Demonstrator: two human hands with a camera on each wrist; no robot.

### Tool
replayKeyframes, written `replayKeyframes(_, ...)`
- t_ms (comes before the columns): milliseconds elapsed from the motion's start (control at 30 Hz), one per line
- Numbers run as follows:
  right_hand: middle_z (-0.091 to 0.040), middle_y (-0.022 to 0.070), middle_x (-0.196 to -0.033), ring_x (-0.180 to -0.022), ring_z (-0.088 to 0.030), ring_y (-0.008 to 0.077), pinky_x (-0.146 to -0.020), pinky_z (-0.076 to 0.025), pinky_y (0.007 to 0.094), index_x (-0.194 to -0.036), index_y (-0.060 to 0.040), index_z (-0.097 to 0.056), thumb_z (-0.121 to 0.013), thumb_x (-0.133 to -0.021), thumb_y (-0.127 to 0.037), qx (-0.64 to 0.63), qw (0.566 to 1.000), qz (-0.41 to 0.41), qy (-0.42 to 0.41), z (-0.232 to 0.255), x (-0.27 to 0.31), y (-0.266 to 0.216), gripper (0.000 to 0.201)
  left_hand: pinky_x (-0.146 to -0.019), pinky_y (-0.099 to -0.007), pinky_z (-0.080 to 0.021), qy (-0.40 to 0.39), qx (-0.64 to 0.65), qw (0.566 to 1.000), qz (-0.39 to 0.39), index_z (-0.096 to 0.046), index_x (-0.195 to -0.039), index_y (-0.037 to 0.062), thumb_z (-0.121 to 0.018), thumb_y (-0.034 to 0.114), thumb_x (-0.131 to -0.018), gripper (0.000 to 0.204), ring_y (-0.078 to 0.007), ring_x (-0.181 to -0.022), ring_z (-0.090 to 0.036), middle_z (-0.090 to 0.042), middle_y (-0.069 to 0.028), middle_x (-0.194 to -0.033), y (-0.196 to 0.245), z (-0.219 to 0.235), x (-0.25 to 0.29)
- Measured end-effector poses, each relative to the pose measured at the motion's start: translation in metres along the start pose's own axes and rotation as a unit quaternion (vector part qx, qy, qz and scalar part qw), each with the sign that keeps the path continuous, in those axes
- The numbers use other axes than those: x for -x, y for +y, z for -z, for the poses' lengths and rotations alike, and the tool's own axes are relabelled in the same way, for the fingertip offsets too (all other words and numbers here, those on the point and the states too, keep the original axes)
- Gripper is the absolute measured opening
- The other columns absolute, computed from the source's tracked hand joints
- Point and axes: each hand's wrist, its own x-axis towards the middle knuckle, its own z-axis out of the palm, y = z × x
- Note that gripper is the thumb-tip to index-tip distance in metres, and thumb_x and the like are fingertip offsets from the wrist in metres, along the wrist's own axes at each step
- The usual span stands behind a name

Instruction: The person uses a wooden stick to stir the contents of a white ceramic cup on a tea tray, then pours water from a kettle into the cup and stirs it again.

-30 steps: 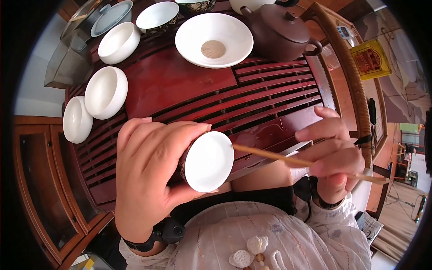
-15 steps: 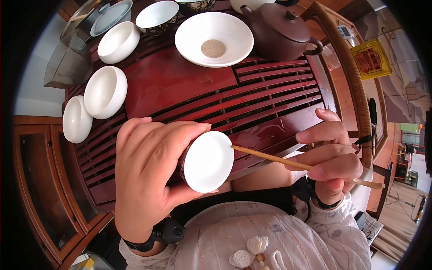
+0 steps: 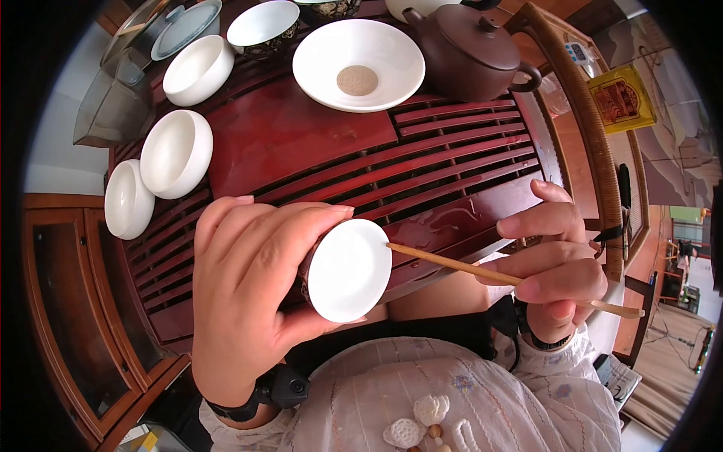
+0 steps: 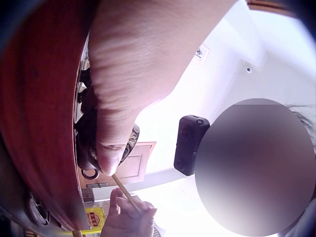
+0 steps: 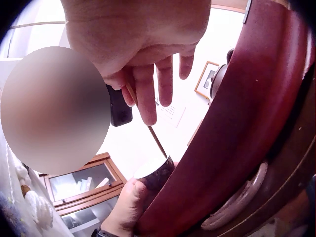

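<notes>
In the head view, the left hand (image 3: pixel 252 282) grips a small cup (image 3: pixel 350 271), white inside and dark patterned outside, tilted with its mouth toward the camera. The right hand (image 3: pixel 553 264) pinches a thin wooden stick (image 3: pixel 452 264), whose narrow tip is at the cup's right rim; its flattened end points right. The right wrist view also shows the stick (image 5: pixel 158 140) reaching the rim of the cup (image 5: pixel 157 175), with the left hand (image 5: pixel 126 207) around it. Past the left thumb in the left wrist view, the right hand (image 4: pixel 129 219) holds the stick.
On the red slatted tea tray (image 3: pixel 301 143) stand a wide white bowl (image 3: pixel 395 71) with a brown disc at its bottom, a brown teapot (image 3: pixel 474 60) and several smaller bowls. A yellow box (image 3: pixel 621 98) lies right, beyond a wicker edge (image 3: pixel 595 98).
The right hand and the stick have shifted slightly, the stick's middle and flat end now a little different in angle. The left hand and cup stay in place.
</notes>
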Motion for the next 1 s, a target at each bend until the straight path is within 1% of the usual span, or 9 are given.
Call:
replayKeyframes(167, -0.073, 0.0054, -0.082, -0.098, -0.065, 0.0287, -0.105, -0.031, 0.0525, -0.093, -0.0124, -0.062, -0.043, -0.101, -0.041, -0.009, 1.0, -0.005, -0.01, 0.0018, -0.0001, -0.0007, 0.036, -0.095, -0.0467, -0.037, -0.003, -0.003, 1.0, 0.003, -0.06, -0.109, 0.0051, -0.084, 0.042, -0.059, 0.066, -0.0285, -0.094, -0.061, -0.069, -0.0066, -0.105, 0.0016, 0.0007, -0.0003)
replayKeyframes(267, -0.073, 0.0056, -0.082, -0.097, -0.065, 0.0286, -0.105, -0.03, 0.0526, -0.092, -0.0123, -0.062, -0.044, -0.101, -0.041, 0.006, 1.0, 0.0, 0.006, -0.0005, -0.0001, 0.0001, 0.035, -0.096, -0.0468, -0.037, -0.006, -0.008, 1.0, 0.009, -0.06, -0.109, 0.0051, -0.083, 0.042, -0.059, 0.066, -0.0284, -0.094, -0.061, -0.069, -0.0065, -0.105, 0.0019, 0.001, -0.0004)
replayKeyframes(400, -0.073, 0.0057, -0.082, -0.098, -0.065, 0.0284, -0.105, -0.03, 0.0528, -0.092, -0.0121, -0.062, -0.043, -0.101, -0.041, -0.006, 1.0, -0.005, -0.004, 0.0004, -0.0012, -0.0018, 0.035, -0.096, -0.0469, -0.037, -0.004, -0.006, 1.0, 0.007, -0.06, -0.109, 0.0052, -0.083, 0.043, -0.059, 0.067, -0.0282, -0.094, -0.061, -0.069, -0.0063, -0.105, 0.0014, 0.0008, 0.0)
replayKeyframes(467, -0.069, 0.0026, -0.07, -0.089, -0.063, 0.0249, -0.106, -0.031, 0.0543, -0.088, -0.0157, -0.051, -0.037, -0.102, -0.046, 0.046, 0.999, -0.012, -0.02, 0.0001, -0.004, -0.0034, 0.036, -0.096, -0.0469, -0.037, -0.006, -0.007, 1.0, 0.008, -0.06, -0.109, 0.0052, -0.083, 0.044, -0.059, 0.067, -0.0282, -0.094, -0.061, -0.069, -0.0063, -0.105, 0.0015, 0.0006, -0.0001)
replayKeyframes(600, -0.069, 0.0025, -0.069, -0.089, -0.063, 0.0248, -0.106, -0.031, 0.0543, -0.088, -0.0157, -0.051, -0.037, -0.102, -0.046, 0.046, 0.998, -0.02, -0.024, 0.0009, -0.0038, -0.0039, 0.036, -0.096, -0.047, -0.037, -0.003, -0.004, 1.0, 0.002, -0.06, -0.108, 0.0052, -0.083, 0.044, -0.059, 0.067, -0.0282, -0.093, -0.061, -0.069, -0.0064, -0.106, 0.0006, -0.0002, -0.0001)
replayKeyframes(667, -0.073, 0.0052, -0.082, -0.098, -0.065, 0.0286, -0.105, -0.03, 0.0532, -0.093, -0.0122, -0.061, -0.043, -0.101, -0.041, -0.004, 1.0, -0.002, -0.007, 0.0014, -0.0001, -0.0011, 0.035, -0.096, -0.0471, -0.037, -0.003, -0.005, 1.0, 0.0, -0.059, -0.108, 0.0052, -0.083, 0.044, -0.059, 0.067, -0.0281, -0.093, -0.06, -0.069, -0.0064, -0.105, 0.0006, -0.0001, -0.0002)
replayKeyframes(800, -0.073, 0.0051, -0.081, -0.098, -0.065, 0.0288, -0.105, -0.03, 0.0531, -0.093, -0.0121, -0.061, -0.044, -0.101, -0.041, 0.007, 1.0, 0.008, 0.003, 0.0003, -0.0002, 0.0019, 0.035, -0.095, -0.047, -0.038, -0.001, -0.004, 1.0, 0.001, -0.06, -0.108, 0.0049, -0.083, 0.043, -0.058, 0.067, -0.0279, -0.092, -0.06, -0.069, -0.0064, -0.104, 0.0012, 0.0002, -0.0006)
replayKeyframes(867, -0.072, 0.0051, -0.08, -0.097, -0.065, 0.0287, -0.104, -0.031, 0.0528, -0.093, -0.0119, -0.061, -0.044, -0.101, -0.04, -0.008, 1.0, 0.002, -0.009, 0.0018, -0.0002, 0.0012, 0.034, -0.095, -0.0469, -0.038, -0.002, -0.004, 1.0, 0.001, -0.061, -0.108, 0.0048, -0.083, 0.043, -0.058, 0.067, -0.0279, -0.091, -0.06, -0.069, -0.0065, -0.104, 0.0011, 0.0, -0.0007)
replayKeyframes(1000, -0.072, 0.0054, -0.08, -0.097, -0.065, 0.0286, -0.104, -0.031, 0.0527, -0.093, -0.0116, -0.061, -0.045, -0.101, -0.039, -0.01, 1.0, 0.007, -0.003, 0.0001, -0.0011, 0.0022, 0.033, -0.095, -0.0469, -0.038, -0.002, -0.001, 1.0, 0.001, -0.061, -0.108, 0.0047, -0.083, 0.042, -0.057, 0.067, -0.028, -0.09, -0.06, -0.068, -0.0067, -0.103, 0.0014, 0.0007, -0.0012)
